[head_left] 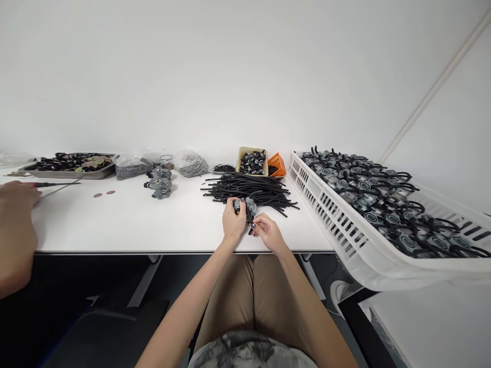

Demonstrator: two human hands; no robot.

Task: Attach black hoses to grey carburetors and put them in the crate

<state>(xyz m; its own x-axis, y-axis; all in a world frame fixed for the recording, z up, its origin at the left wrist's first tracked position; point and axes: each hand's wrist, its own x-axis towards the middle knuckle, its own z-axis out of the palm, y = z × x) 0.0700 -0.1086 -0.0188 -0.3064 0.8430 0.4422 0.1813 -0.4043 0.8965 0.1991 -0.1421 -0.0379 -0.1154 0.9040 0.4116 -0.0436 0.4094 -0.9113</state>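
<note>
Near the table's front edge, my left hand [233, 224] is closed around a grey plastic housing with black parts [251, 205]. My right hand [269, 233] pinches a small dark piece [252, 225] at the lower right side of that housing. Its exact kind is too small to make out, and fingers cover part of it. Just behind my hands lies a wide pile of black rubber tubes [245, 189]. Further left, several similar grey housings [160, 187] stand together on the white table [184, 220].
At right, a white slatted crate [326, 209] holds many finished-looking housings with tubes. Behind the pile are a cream bin [241, 153] of small parts and an orange basket [278, 162]. Plastic bags [191, 163] and a metal tray [95, 175] stand left. A co-worker's hand [17, 220] holds a screwdriver.
</note>
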